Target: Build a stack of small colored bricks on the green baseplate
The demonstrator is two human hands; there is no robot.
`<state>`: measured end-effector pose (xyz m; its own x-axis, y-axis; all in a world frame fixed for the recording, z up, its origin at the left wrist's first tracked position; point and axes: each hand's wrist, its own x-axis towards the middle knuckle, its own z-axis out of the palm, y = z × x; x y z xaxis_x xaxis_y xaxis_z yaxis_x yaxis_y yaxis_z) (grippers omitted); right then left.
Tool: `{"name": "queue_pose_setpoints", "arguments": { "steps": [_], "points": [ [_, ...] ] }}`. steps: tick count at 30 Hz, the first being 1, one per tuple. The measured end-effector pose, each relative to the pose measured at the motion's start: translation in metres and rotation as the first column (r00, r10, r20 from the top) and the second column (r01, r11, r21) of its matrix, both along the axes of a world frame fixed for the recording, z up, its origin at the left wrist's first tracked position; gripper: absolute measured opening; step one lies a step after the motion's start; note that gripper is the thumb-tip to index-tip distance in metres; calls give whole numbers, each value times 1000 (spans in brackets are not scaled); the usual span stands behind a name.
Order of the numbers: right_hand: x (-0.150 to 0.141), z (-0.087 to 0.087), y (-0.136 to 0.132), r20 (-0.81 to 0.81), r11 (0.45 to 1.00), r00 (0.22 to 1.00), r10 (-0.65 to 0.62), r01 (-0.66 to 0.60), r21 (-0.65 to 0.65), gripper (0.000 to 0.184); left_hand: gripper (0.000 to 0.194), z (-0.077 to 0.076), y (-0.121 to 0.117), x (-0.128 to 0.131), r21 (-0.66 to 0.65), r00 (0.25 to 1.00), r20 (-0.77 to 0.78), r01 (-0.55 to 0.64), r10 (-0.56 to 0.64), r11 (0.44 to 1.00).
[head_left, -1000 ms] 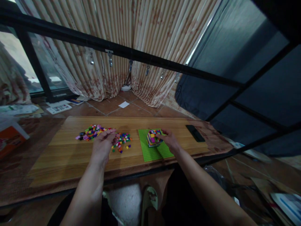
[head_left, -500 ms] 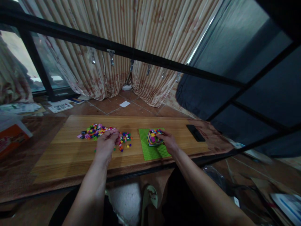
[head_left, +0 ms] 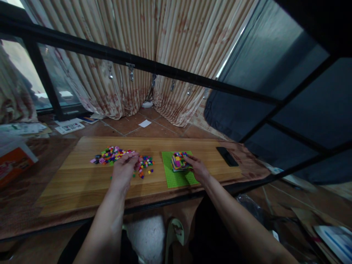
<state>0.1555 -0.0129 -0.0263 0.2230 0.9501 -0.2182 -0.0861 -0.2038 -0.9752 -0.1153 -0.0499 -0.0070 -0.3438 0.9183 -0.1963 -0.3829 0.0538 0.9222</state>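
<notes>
On the green studded baseplate (head_left: 172,179) stands a small boxy build of colourful toy bricks (head_left: 178,161). My right hand (head_left: 197,168) is at the build's right side, its fingers closed on the upper edge there. Over a loose pile of small toy bricks (head_left: 112,154), my left hand (head_left: 125,165) holds its fingertips pinched together. Whatever may be between those fingertips is too small to make out. More scattered bricks (head_left: 145,161) lie just right of the left hand, and part of the pile is hidden behind it.
The wooden board (head_left: 82,183) lies under everything, with a black phone (head_left: 227,156) toward its right end. A dark metal bar (head_left: 176,69) crosses beyond it, before striped curtains (head_left: 132,44). An orange and white box (head_left: 16,157) stands at far left.
The view has shifted slightly. The right hand's fingers have moved a little on the build's right side; the left hand stays pinched over the pile.
</notes>
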Motion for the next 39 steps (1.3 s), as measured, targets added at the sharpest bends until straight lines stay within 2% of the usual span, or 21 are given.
{"name": "queue_pose_setpoints", "arguments": {
  "steps": [4, 7, 10, 13, 15, 18, 25, 30, 32, 35, 37, 39],
  "points": [
    [7, 5, -9, 87, 968, 969, -230, 220, 118, 40, 36, 1, 0, -1, -3, 1000, -12, 5, -5, 1000],
    [1, 11, -22, 149, 918, 940, -306, 250, 308, 34, 33, 4, 0, -2, 11, 1000, -13, -13, 13, 1000],
    [-20, 9, -41, 211, 899, 952, -220, 114, 423, 28, 29, 5, -1, -3, 23, 999, -9, -39, 39, 999],
    [-46, -2, -61, 333, 905, 942, -39, -107, 411, 23, 27, 5, -2, -3, 29, 999, -12, -37, 38, 999],
    [-59, -10, -70, 454, 901, 889, 64, -247, 357, 21, 26, 5, -3, -3, 29, 999, -2, -36, 36, 999],
    [-75, -20, -70, 629, 865, 763, 149, -409, 291, 19, 25, 5, -3, -3, 29, 999, 8, -36, 36, 999],
    [-103, -33, -38, 835, 789, 529, 152, -574, 220, 25, 26, 1, -1, -2, 34, 999, -18, -30, 30, 999],
    [-113, -41, -24, 904, 786, 408, 127, -597, 159, 25, 26, 2, -1, -2, 33, 1000, -12, -25, 25, 999],
    [-114, -43, -22, 907, 783, 403, 123, -601, 161, 23, 26, 3, -2, -2, 33, 1000, -9, -21, 21, 999],
    [-113, -43, -24, 887, 783, 443, 130, -595, 182, 21, 26, 4, -1, -2, 35, 1000, -3, -19, 19, 999],
    [-109, -42, -28, 859, 796, 491, 149, -575, 191, 18, 25, 4, -1, -2, 33, 1000, -2, -24, 24, 999],
    [-102, -40, -35, 801, 824, 574, 174, -529, 200, 16, 25, 4, 0, -2, 32, 1000, -8, -30, 30, 999]
  ]
}}
